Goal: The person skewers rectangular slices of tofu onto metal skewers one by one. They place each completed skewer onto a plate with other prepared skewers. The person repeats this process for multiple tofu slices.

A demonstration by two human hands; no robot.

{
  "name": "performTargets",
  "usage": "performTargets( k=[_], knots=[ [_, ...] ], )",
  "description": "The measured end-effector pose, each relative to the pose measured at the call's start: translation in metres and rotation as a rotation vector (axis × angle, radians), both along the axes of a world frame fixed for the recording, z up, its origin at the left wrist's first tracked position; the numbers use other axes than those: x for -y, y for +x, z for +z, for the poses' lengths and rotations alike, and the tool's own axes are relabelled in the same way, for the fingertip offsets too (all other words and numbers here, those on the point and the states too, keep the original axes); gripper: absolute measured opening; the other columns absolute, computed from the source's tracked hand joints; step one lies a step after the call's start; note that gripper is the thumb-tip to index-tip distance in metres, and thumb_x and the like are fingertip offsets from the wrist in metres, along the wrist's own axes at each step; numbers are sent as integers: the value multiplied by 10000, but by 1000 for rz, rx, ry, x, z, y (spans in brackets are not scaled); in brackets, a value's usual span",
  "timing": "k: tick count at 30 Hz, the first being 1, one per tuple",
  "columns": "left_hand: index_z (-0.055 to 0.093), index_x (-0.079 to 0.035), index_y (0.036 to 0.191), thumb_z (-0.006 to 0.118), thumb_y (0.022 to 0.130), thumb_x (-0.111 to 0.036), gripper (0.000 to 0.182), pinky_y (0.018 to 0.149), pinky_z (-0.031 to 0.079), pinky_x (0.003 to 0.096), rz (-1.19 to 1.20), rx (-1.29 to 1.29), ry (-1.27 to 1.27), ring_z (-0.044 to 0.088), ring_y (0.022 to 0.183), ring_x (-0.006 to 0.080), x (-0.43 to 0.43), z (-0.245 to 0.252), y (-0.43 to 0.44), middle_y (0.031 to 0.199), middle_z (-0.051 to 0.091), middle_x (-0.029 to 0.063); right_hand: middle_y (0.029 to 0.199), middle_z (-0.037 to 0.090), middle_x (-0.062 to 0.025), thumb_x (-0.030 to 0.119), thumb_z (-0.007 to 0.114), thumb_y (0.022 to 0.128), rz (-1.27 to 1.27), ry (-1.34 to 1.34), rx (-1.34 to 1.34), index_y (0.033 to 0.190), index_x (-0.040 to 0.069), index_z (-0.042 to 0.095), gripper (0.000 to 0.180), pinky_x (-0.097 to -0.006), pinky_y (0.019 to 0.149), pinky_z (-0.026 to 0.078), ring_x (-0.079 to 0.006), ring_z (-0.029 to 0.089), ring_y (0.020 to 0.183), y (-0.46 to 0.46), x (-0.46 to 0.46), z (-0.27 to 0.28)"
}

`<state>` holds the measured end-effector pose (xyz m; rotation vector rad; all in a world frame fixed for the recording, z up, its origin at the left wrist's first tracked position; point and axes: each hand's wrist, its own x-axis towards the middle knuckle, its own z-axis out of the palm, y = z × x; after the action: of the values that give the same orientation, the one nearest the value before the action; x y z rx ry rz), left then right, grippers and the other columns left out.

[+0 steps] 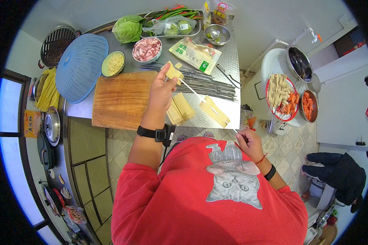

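My left hand (163, 88) holds a folded tofu sheet (173, 74) at the tip end of a metal skewer (191, 89). Another tofu sheet (215, 112) is threaded in a wave farther down the same skewer. My right hand (249, 142) grips the skewer's lower end beyond the table's front edge. Beneath the skewer, on the metal table (202, 123), lies a stack of cut tofu sheets (180, 109). Several loose metal skewers (214, 86) lie behind it, beside a printed food package (196, 54).
At left are a wooden cutting board (122, 99), a blue mesh cover (82, 67) and a bowl of chopped garlic (115, 63). A bowl of raw meat (147, 50) and a cabbage (128, 29) stand behind. Filled skewers (276, 90) rest on a plate at right. Another person (343, 177) bends at far right.
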<state>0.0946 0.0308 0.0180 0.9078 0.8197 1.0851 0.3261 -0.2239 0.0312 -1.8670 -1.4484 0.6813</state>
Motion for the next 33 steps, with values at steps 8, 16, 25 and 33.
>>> performTargets(
  k=[8, 16, 25, 33],
  knots=[
    [366, -21, 1359, 575, 833, 32, 569, 639, 401, 205, -40, 73, -65, 518, 803, 77, -1, 10, -1, 1088, 542, 42, 677, 565, -122, 181, 629, 826, 26, 69, 25, 798, 52, 626, 132, -357, 556, 434, -277, 555, 610, 5, -5, -5],
    [399, 3, 1320, 574, 829, 35, 522, 603, 417, 210, -141, 162, -203, 519, 771, 81, -7, 9, -5, 1058, 562, 57, 664, 556, -121, 151, 637, 808, 36, 86, 49, 788, 44, 618, 111, -359, 552, 429, -285, 548, 601, 7, -5, -7],
    [440, -30, 1279, 592, 823, 19, 483, 606, 418, 204, -290, 115, -290, 528, 770, 75, -4, 3, -3, 1015, 570, 34, 671, 565, -127, 144, 629, 810, 29, 81, 23, 787, 39, 615, 109, -359, 557, 431, -289, 551, 607, 9, -5, -12],
    [454, -20, 1293, 592, 834, 8, 480, 661, 422, 189, -40, -55, -77, 516, 743, 64, -4, -10, 9, 913, 566, 22, 679, 580, -123, 159, 628, 823, 6, 30, -36, 793, 35, 619, 128, -339, 555, 442, -263, 567, 601, 9, -3, -14]
  ],
)
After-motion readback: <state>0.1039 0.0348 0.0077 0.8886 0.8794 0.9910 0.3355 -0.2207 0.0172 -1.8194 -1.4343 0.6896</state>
